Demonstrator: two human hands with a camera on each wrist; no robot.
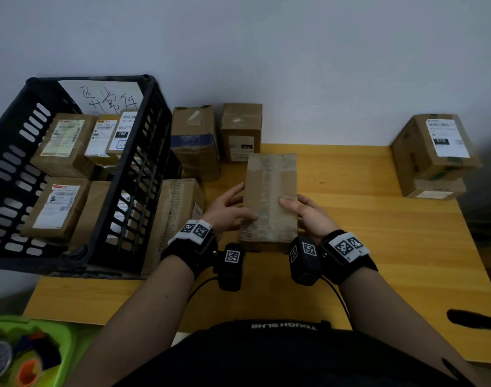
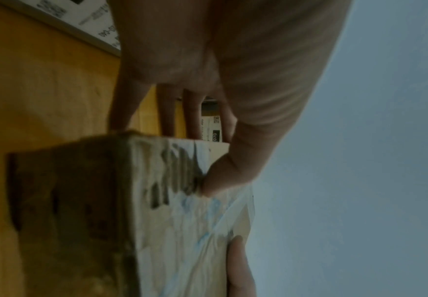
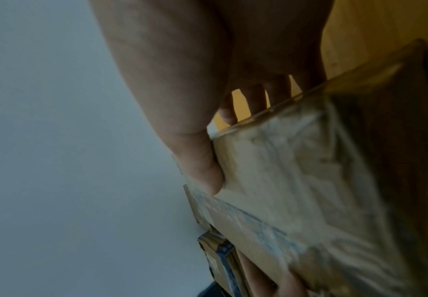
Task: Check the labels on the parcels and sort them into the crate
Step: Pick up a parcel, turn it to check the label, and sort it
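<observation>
**Taped parcel held in both hands over the bench**

Your left hand point(image 1: 228, 208) and right hand point(image 1: 308, 214) hold one brown parcel point(image 1: 270, 199) between them, thumbs on its taped top face, fingers curled on its sides. It is just above the yellow bench point(image 1: 378, 236). The black crate point(image 1: 132, 174) stands to your left, with labelled parcels inside.
</observation>
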